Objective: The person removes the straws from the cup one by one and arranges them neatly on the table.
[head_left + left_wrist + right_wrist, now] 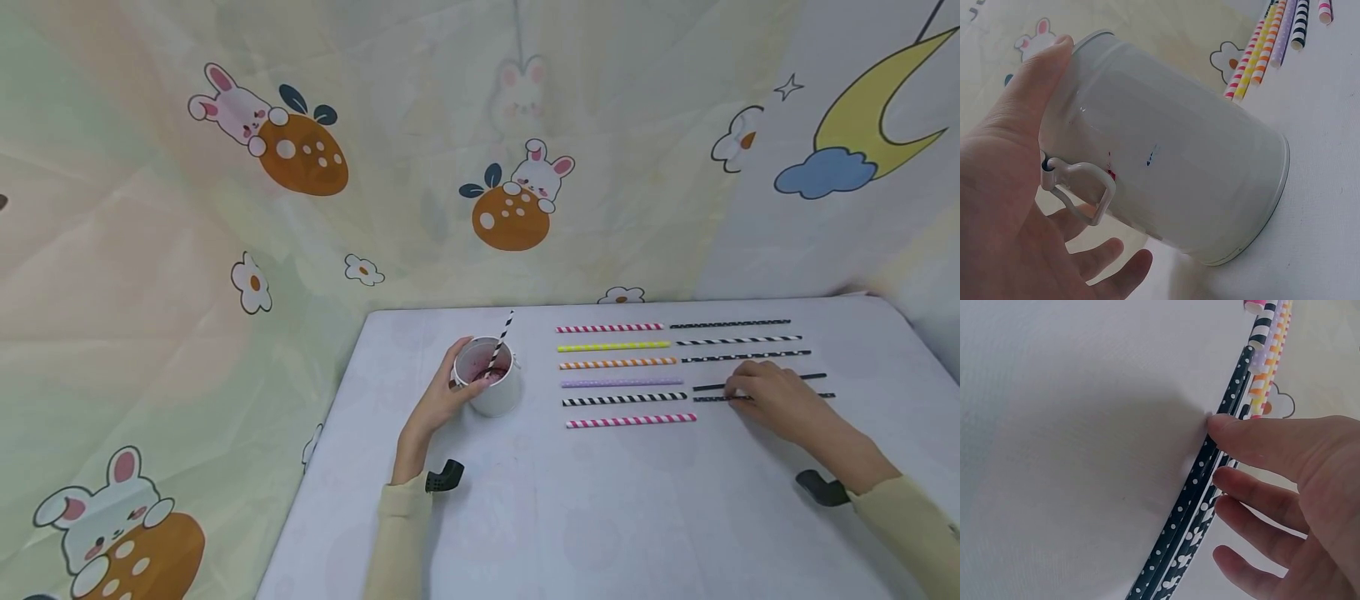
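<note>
In the head view my left hand (438,398) holds a small white pail (498,396) at its side, thumb and fingers about the rim. One black-and-white striped straw (501,342) leans inside it, and the interior looks pinkish. The left wrist view shows the pail (1172,144) up close, with a wire handle loop (1094,181) beside my palm. My right hand (776,400) pinches a black straw with white dots (1179,509) lying on the table, thumb on its near side. A plain black straw (813,377) lies just behind it, partly hidden by the hand.
Left of my right hand is a column of paper straws, among them a yellow one (613,347), a purple one (622,383) and a pink striped one (630,421). More black patterned straws (738,340) lie behind the hand. A printed cloth (405,167) hangs behind the white table (570,517).
</note>
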Tool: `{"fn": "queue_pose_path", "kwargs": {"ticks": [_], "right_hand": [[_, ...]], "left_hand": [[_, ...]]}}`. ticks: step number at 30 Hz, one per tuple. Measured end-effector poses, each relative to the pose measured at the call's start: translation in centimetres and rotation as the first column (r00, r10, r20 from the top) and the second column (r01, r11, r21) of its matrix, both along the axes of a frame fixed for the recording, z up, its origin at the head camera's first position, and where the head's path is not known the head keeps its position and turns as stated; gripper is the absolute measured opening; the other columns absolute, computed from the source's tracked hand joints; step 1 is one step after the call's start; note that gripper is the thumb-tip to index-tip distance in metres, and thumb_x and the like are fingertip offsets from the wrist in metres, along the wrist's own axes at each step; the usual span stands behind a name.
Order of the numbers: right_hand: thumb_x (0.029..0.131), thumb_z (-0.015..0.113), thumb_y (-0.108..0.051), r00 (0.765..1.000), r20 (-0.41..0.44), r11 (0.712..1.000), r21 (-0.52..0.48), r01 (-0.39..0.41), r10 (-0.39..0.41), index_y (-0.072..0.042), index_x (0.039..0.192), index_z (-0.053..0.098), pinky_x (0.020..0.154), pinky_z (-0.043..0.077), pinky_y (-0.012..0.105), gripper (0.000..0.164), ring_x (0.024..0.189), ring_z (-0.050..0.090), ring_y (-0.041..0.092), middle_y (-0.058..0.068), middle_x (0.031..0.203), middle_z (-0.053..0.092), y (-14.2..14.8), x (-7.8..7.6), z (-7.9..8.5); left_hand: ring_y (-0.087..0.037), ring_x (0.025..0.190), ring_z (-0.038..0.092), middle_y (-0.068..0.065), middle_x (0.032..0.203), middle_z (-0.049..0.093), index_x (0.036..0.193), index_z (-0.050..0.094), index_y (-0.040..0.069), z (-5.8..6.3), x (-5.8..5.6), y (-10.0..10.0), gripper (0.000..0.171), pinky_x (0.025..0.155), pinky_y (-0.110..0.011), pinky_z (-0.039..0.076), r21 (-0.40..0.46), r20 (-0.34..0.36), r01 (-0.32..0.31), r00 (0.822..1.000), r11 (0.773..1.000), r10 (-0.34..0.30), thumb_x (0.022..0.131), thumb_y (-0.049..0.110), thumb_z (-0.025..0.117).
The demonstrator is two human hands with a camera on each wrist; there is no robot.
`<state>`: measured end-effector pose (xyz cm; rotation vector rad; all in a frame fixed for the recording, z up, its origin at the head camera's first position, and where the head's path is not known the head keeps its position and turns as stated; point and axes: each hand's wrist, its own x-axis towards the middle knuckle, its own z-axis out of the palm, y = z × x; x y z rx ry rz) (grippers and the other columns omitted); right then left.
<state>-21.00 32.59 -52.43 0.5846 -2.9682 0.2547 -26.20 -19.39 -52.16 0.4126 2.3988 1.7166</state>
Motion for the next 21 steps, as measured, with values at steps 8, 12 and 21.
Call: {"fn": "queue_pose_path", "kwargs": {"ticks": [8,12,21], "right_hand": [[0.077,0.083,-0.008,1.0,0.001,1.0,-0.012,0.009,-0.008,-0.009,0.089,0.074,0.076,0.05,0.06,0.014,0.092,0.064,0.039,0.015,0.098,0.068,-0.02,-0.02,0.03],[0.078,0.083,-0.008,1.0,0.011,1.0,-0.013,0.015,-0.015,-0.009,0.089,0.075,0.076,0.05,0.06,0.014,0.092,0.064,0.039,0.016,0.099,0.068,-0.09,-0.06,0.05],[0.079,0.083,-0.01,0.999,0.033,1.0,0.002,0.011,-0.011,-0.009,0.09,0.074,0.075,0.05,0.058,0.015,0.092,0.063,0.039,0.015,0.098,0.068,-0.07,-0.19,-0.04]], "left_hand": [[-0.028,0.145,0.032,-0.003,0.159,0.032,0.156,0.025,0.036,0.01,-0.15,-0.04,0.08,0.116,-0.062,0.029,-0.007,0.034,0.003,0.999,1.0,-0.003,0.093,0.024,0.072],[-0.033,0.147,0.029,-0.008,0.162,0.027,0.159,0.021,0.032,-0.01,-0.27,-0.04,0.082,0.117,-0.063,0.027,-0.003,0.057,0.009,0.998,1.0,-0.009,0.094,0.02,0.07],[-0.025,0.146,0.032,0.002,0.157,0.036,0.154,0.028,0.041,0.02,0.0,0.0,0.078,0.115,-0.06,0.032,0.002,0.02,-0.002,1.0,1.0,0.002,0.092,0.029,0.074]]}}
